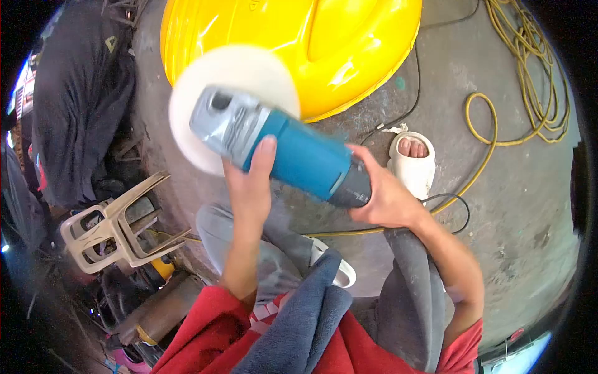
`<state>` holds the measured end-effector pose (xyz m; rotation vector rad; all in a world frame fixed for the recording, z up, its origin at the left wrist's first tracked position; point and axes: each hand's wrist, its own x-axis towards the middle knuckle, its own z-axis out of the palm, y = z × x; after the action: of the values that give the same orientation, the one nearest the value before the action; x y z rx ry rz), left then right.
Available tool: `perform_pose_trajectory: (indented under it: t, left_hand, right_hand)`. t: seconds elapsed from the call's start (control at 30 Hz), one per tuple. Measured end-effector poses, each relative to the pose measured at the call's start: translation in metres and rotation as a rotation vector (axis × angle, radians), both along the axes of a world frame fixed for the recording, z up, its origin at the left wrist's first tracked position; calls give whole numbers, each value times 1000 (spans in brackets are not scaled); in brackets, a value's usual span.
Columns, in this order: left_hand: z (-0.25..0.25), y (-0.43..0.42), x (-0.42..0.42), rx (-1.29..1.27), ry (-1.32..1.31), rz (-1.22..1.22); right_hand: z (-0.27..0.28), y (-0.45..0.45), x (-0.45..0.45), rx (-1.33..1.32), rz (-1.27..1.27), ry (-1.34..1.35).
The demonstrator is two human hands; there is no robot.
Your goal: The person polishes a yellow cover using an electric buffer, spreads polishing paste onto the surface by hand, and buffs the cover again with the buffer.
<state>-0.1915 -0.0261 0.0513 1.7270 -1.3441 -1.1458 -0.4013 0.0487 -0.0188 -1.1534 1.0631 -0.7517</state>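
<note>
Both of my hands hold a blue and grey electric polisher (pixel 305 157) with a round white pad (pixel 193 128) at its head. My left hand (pixel 248 181) wraps the body just behind the grey head, thumb on top and fingers hidden underneath. The dark rear end is gripped by my right hand (pixel 387 193). The pad is blurred and overlaps the lower left edge of a glossy yellow curved panel (pixel 361 43) in this view; I cannot tell whether they touch.
A yellow hose (pixel 479 165) lies coiled and looped over the grey floor at right, with a dark cable (pixel 416 93) near my sandalled foot (pixel 412 162). At left are a beige plastic stool (pixel 93 249) on its side and a dark draped cloth (pixel 81 100). A blue towel (pixel 299 324) hangs before me.
</note>
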Motion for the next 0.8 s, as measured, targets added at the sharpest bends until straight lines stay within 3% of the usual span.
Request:
perform_pose_trajectory:
  t: [0.13, 0.3, 0.37, 0.43, 0.5, 0.8]
  left_hand:
    - [-4, 46, 5, -3, -13, 99]
    - [-3, 60, -18, 163, 76, 100]
    - [9, 48, -46, 193, 101, 28]
    - [6, 45, -58, 158, 145, 10]
    - [4, 47, -65, 153, 162, -26]
    - [13, 80, -78, 379, 374, 137]
  right_hand:
    - [7, 10, -8, 272, 235, 30]
    - [14, 31, -35, 247, 179, 131]
    - [17, 36, -47, 200, 46, 145]
    - [24, 36, -59, 316, 53, 163]
    - [23, 42, -67, 136, 18, 244]
    - [44, 57, -88, 314, 129, 278]
